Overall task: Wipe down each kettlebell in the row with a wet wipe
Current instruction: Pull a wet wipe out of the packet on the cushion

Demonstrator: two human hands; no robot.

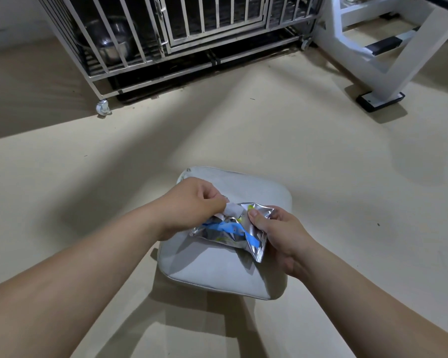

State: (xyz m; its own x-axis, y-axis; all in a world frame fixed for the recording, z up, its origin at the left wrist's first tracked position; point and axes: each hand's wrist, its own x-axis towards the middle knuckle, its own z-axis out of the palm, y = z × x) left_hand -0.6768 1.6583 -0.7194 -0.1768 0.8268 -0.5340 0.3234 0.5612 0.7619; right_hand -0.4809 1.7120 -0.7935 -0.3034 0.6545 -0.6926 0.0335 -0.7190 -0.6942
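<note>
1. The room has a pale beige floor (269, 125), with a steel-barred wheeled cage (166, 34) at the far side and a white metal frame (388, 60) off to the cage's right. No kettlebells are in view, so the wiping itself has not begun.
2. Nearer the person than the cage lies a pale grey square cushion (217, 275); both hands work just above it.
3. The right hand (282, 236) pinches the crinkled silver foil wipe packet with blue print (233, 233) at its right edge, thumb pressed on top.
4. The left hand (192, 202) has its fingertips closed on the white wet wipe (232, 210) emerging from the packet's opening.
5. Risks, as I judge them: a sharp tug could tear the wipe or drag out several at once; a weak hold by the right hand could let the packet slip onto the cushion; a wipe dropped on the floor would pick up grit.
</note>
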